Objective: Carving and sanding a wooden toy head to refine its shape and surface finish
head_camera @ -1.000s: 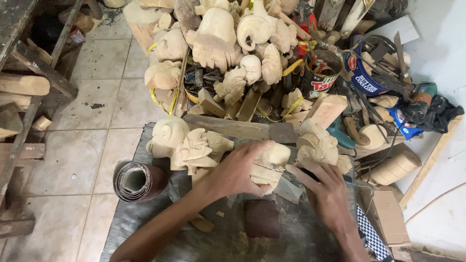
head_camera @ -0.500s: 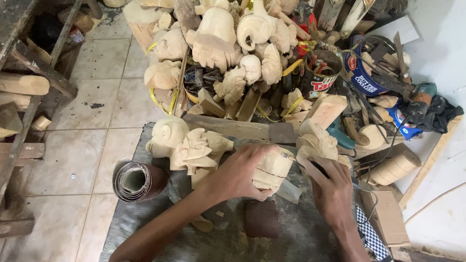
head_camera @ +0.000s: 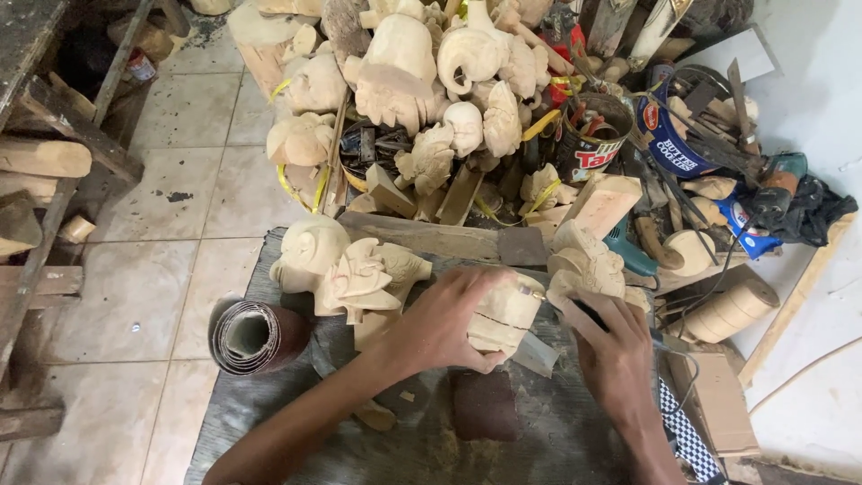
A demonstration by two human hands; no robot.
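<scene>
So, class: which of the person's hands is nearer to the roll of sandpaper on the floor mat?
Left. The left hand grips a pale wooden carving, just right of the sandpaper roll; the right hand lies farther right, beyond the carving.

Both hands reach forward, left (head_camera: 444, 319) curled, right (head_camera: 611, 346) gripping.

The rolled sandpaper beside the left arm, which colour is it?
Dark reddish-brown rolled sandpaper, head view.

A round tin (head_camera: 594, 135) with a red-and-white label stands among pale wood carvings at the upper right; just beside it to the right sits a blue round tin (head_camera: 669, 135) with white lettering. A brown cardboard box (head_camera: 718, 404) lies open at the lower right.
</scene>
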